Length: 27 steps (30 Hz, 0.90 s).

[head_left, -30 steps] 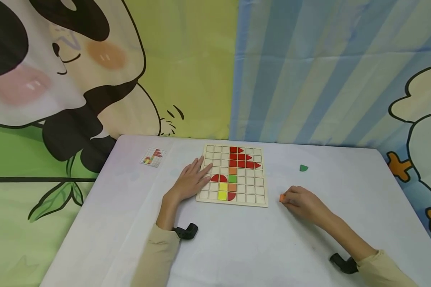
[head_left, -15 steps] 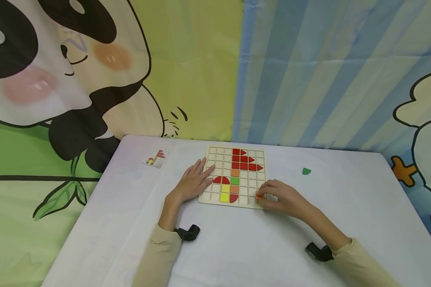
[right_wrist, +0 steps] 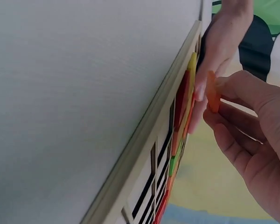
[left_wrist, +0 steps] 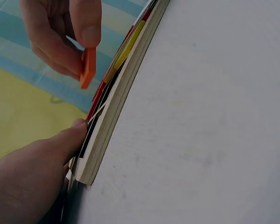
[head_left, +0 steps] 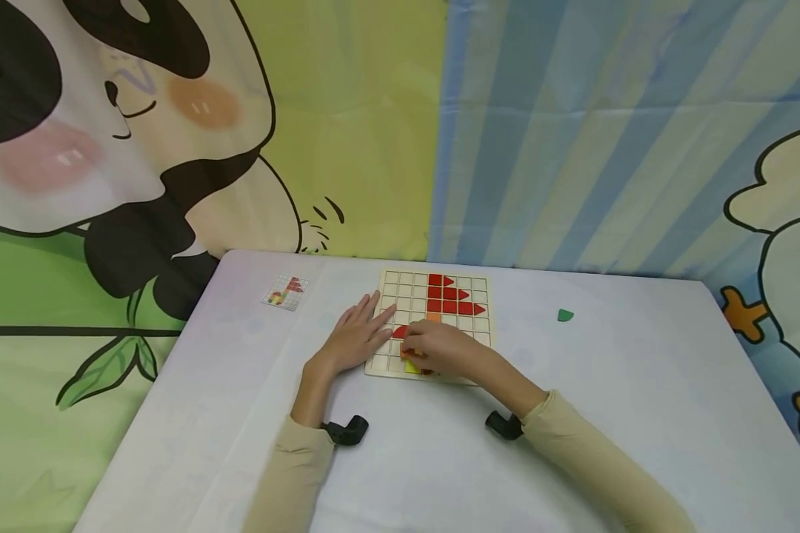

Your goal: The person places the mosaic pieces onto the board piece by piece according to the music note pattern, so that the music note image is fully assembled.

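Note:
A wooden grid board [head_left: 475, 359] lies on the table, with red, orange and yellow pieces visible in its cells. My left hand [head_left: 347, 340] rests with straight fingers on the board's left edge. In the left wrist view its thumb lies along the frame. My right hand [head_left: 443, 348] is over the lower middle of the board and pinches an orange block [right_wrist: 213, 92] between thumb and fingers. Both wrist views show this block [left_wrist: 88, 68] held apart from the board's surface. The right hand hides several cells and pieces in the head view.
A small pattern card [head_left: 286, 292] lies left of the board. One green quarter-round piece [head_left: 565, 315] is on the white table [head_left: 627, 355] to the right. A printed cloth backdrop [head_left: 353, 126] hangs behind the table.
My right hand has carried the orange block leftward from the table right of the board to above its lower middle cells. The left hand stays on the board's left edge.

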{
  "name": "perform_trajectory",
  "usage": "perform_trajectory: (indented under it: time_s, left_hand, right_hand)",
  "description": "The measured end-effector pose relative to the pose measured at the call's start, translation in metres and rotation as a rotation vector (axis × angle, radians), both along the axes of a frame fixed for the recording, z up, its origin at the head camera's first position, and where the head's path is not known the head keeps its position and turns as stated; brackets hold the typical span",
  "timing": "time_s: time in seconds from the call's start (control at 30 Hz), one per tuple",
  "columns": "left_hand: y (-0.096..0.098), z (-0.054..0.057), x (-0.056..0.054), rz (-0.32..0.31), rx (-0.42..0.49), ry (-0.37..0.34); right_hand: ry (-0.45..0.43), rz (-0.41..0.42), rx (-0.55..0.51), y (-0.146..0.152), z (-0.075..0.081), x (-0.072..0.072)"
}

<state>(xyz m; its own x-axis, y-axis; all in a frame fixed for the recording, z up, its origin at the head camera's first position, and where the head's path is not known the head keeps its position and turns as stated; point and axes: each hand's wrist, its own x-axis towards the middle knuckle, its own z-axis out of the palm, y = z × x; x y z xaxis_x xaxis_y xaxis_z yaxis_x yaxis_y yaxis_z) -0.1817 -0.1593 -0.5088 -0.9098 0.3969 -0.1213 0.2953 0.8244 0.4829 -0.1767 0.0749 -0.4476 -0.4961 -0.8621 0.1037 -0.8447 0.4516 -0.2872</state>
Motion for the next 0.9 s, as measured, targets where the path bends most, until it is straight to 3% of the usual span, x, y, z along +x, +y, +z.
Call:
perform_trajectory:
  time_s: [0.2,0.47,0.6,0.83,0.9]
  left_hand:
    - [0.0,0.001,0.0,-0.008,-0.003,-0.006]
    - [0.0,0.004,-0.001,-0.009,-0.007,-0.011]
    - [0.0,0.004,-0.001,-0.011,-0.009,-0.002]
    - [-0.001,0.001,-0.002,-0.006,-0.012,-0.003]
    - [-0.001,0.001,-0.001,0.002,-0.002,-0.002]
  right_hand:
    - [0.042,0.0,0.059,-0.014,-0.003,-0.009]
    - [0.08,0.094,0.096,-0.019,-0.003,-0.012]
    - [0.065,0.072,0.109,-0.021,-0.004,-0.011]
    - [0.225,0.022,0.085,-0.014,-0.007,0.001]
    - [0.232,0.023,0.048,-0.006,-0.008,0.007]
